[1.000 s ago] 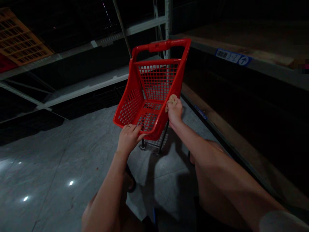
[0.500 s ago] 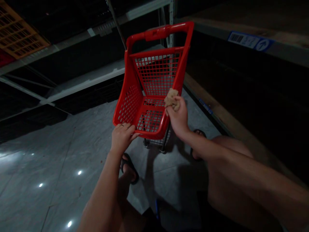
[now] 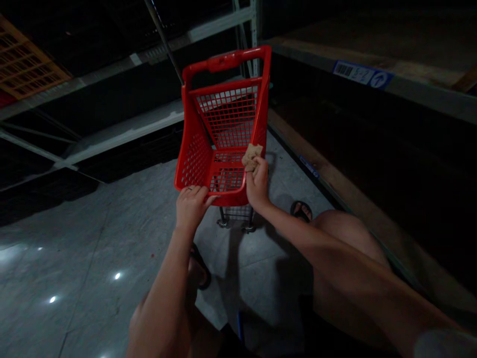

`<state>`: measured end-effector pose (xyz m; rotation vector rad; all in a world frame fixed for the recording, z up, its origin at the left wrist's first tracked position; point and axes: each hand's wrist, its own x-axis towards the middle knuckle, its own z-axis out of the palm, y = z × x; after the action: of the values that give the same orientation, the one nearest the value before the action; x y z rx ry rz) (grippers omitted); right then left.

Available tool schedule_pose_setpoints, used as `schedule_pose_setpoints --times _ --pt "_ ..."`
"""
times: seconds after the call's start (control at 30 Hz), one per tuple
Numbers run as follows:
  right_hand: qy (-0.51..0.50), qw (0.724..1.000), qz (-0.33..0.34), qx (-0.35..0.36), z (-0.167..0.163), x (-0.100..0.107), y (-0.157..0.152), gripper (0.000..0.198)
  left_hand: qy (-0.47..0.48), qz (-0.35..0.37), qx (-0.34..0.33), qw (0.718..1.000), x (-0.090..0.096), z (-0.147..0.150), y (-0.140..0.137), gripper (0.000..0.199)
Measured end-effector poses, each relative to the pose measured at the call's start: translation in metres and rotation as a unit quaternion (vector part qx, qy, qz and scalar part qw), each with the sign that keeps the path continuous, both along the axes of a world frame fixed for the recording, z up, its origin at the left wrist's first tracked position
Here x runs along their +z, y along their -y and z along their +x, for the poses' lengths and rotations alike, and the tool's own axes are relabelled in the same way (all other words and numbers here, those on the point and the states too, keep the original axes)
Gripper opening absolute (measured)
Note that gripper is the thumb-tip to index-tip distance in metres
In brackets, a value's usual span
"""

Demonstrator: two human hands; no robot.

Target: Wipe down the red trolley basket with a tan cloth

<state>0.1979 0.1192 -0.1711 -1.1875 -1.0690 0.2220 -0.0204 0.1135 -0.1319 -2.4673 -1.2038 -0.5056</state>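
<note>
A red plastic shopping cart stands in front of me, its handle at the far end and a lower metal frame on casters beneath. My left hand is closed over the near left corner of the basket rim. In my right hand is a crumpled tan cloth, pressed against the basket's right rim near the front corner. The fingers partly cover the cloth. Inside the basket, the grid floor and the slatted back panel show.
Wooden shelving with a blue-and-white label runs along the right. Metal racking stands at the left and back, with an orange crate on it. A metal pole rises behind the cart. My sandaled foot is near the right shelf.
My right hand and the cloth have shifted slightly left in view along with the cart's right rim. The cart's handle end has swung left and lower; my left hand keeps its hold.
</note>
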Motion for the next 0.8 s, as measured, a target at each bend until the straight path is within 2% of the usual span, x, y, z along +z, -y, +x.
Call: schedule_pose_setpoints --times 0.1,0.17,0.33,0.4,0.47,0.53,0.63,0.7,0.8 --pt "-0.020 1.000 -0.016 0.001 0.008 -0.002 -0.010 0.035 0.004 0.008 0.005 1.000 -0.003 0.003 0.009 0.042" --pt "-0.026 0.999 -0.041 0.019 0.007 -0.014 0.001 0.038 0.007 0.016 0.009 1.000 -0.006 0.000 0.012 0.040" --pt "-0.041 0.972 -0.189 0.132 -0.021 -0.081 0.058 0.040 0.008 0.025 0.032 0.999 -0.010 -0.015 0.007 0.039" --pt "-0.048 0.962 -0.214 0.162 -0.033 -0.095 0.068 0.035 0.003 0.016 0.045 0.999 -0.009 -0.017 0.003 0.037" --pt "-0.053 0.960 -0.201 0.188 -0.038 -0.091 0.065 0.030 -0.003 0.005 0.062 0.998 -0.007 -0.016 0.000 0.034" --pt "-0.051 0.963 -0.174 0.200 -0.036 -0.070 0.056 0.029 -0.007 -0.007 0.080 0.997 -0.005 -0.012 -0.001 0.033" --pt "-0.020 0.979 -0.143 0.146 -0.029 -0.029 0.042 0.028 -0.008 -0.022 0.103 0.994 -0.003 -0.003 0.000 0.034" --pt "0.011 0.986 -0.126 0.111 -0.024 -0.011 0.038 0.028 -0.001 -0.033 0.112 0.993 -0.001 0.003 0.001 0.037" --pt "0.030 0.987 -0.125 0.098 -0.021 -0.012 0.036 0.030 0.024 -0.061 0.085 0.994 0.005 0.004 0.001 0.040"
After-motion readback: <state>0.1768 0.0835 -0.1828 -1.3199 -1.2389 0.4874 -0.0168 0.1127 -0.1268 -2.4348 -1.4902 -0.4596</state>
